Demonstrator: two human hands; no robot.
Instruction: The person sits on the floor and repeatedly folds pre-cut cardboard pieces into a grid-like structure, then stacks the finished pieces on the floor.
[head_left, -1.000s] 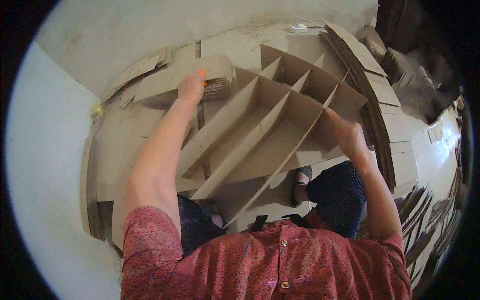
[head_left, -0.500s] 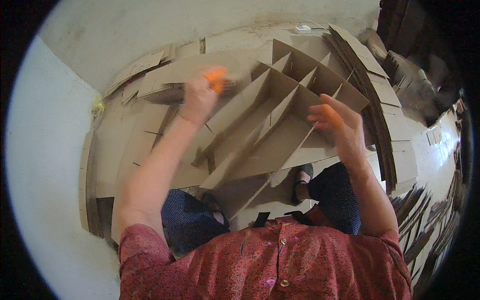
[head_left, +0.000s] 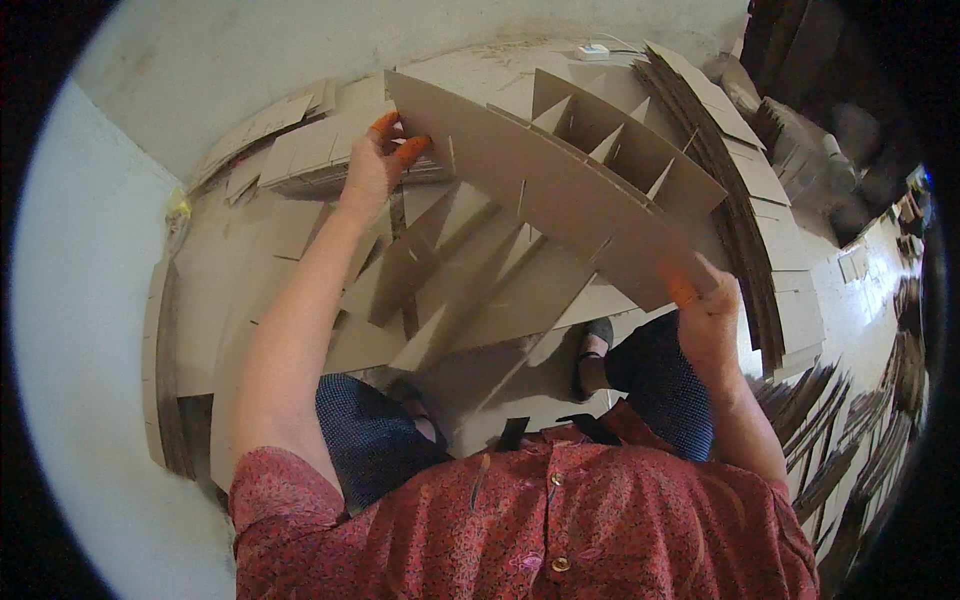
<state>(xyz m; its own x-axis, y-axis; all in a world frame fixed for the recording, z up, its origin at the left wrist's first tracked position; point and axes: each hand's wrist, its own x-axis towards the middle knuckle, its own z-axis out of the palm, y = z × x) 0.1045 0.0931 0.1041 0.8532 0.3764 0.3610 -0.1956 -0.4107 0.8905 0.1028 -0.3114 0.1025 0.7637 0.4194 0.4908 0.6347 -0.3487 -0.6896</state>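
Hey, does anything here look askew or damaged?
The loose cardboard pieces at lower right look askew: they splay unevenly, while the long stack above them lies fairly neat. No clear damage shows.

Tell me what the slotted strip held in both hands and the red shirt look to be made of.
Slotted strip: apparently cardboard, uncoated and matte; the plain brown face and cut slots suggest it.

Red shirt: seemingly thin woven fabric, patterned and matte, given its soft creases; the fibre can't be told.
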